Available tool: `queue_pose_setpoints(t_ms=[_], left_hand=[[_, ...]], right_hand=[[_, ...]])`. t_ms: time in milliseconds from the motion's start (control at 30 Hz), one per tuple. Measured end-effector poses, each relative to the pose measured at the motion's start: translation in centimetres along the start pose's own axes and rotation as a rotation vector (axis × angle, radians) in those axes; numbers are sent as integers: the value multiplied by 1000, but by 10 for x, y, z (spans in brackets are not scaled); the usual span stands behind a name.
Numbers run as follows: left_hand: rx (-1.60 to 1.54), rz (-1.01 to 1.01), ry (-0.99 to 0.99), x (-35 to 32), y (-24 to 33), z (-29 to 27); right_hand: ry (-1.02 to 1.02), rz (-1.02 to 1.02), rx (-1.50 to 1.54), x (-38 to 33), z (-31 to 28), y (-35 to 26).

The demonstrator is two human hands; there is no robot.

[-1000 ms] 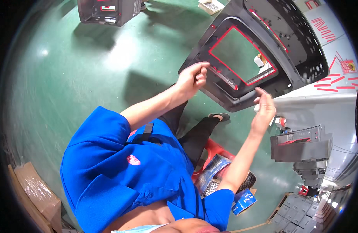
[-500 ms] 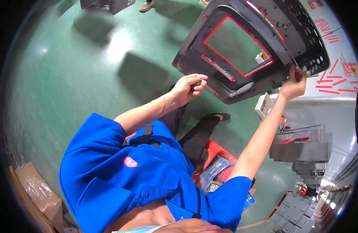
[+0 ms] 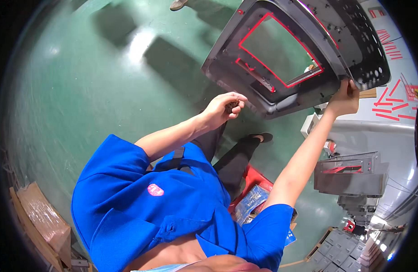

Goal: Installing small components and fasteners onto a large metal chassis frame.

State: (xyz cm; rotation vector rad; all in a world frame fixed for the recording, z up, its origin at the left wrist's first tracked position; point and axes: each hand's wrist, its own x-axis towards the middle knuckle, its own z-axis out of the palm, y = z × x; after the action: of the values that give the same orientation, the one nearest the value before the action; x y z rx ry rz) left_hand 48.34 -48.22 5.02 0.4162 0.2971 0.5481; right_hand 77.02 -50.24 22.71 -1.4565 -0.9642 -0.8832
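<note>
A large black moulded plastic panel [image 3: 290, 102] with red edging around its rectangular opening is held up at the upper right, tilted. My right hand [image 3: 344, 100] grips its near right edge, thumb and fingers closed on the rim. Just off the panel's lower left corner, my left hand [image 3: 223, 111] is curled, the thumb pressed to the fingers. Small dark pieces show in its palm, too small to name. A narrow slot with red ends [image 3: 256, 76] lies below the opening, and small dark clips or posts dot the panel's inner face.
Red strips [image 3: 392, 103] lie on a white work surface at the right. Below it stand a white box [image 3: 309, 124] and grey housings [image 3: 349, 174]. A red stool [image 3: 252, 181] with packets is beside my leg. Wrapped cardboard [image 3: 43, 217] stands lower left; another person's shoe [image 3: 178, 4] shows at the top.
The panel has shifted slightly up and to the right in the picture, my right hand still on its edge. My left hand has moved a little right and down, staying curled.
</note>
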Motion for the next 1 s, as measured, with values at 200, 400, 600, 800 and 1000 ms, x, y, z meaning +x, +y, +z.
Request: queue_pose_setpoints(t_ms=[200, 400, 600, 800, 1000], left_hand=[[-22, 16, -7, 1, -8, 11], [0, -22, -67, 3, -18, 16], [153, 55, -167, -3, -17, 35], [605, 127, -354, 14, -8, 59], [653, 25, -435, 56, 6, 82]], right_hand=[[12, -78, -98, 5, 2, 6], [-37, -260, -285, 23, 1, 14], [-234, 174, 84, -30, -42, -41], [-1220, 624, 596, -95, -74, -94], [-1353, 247, 319, -19, -50, -84]])
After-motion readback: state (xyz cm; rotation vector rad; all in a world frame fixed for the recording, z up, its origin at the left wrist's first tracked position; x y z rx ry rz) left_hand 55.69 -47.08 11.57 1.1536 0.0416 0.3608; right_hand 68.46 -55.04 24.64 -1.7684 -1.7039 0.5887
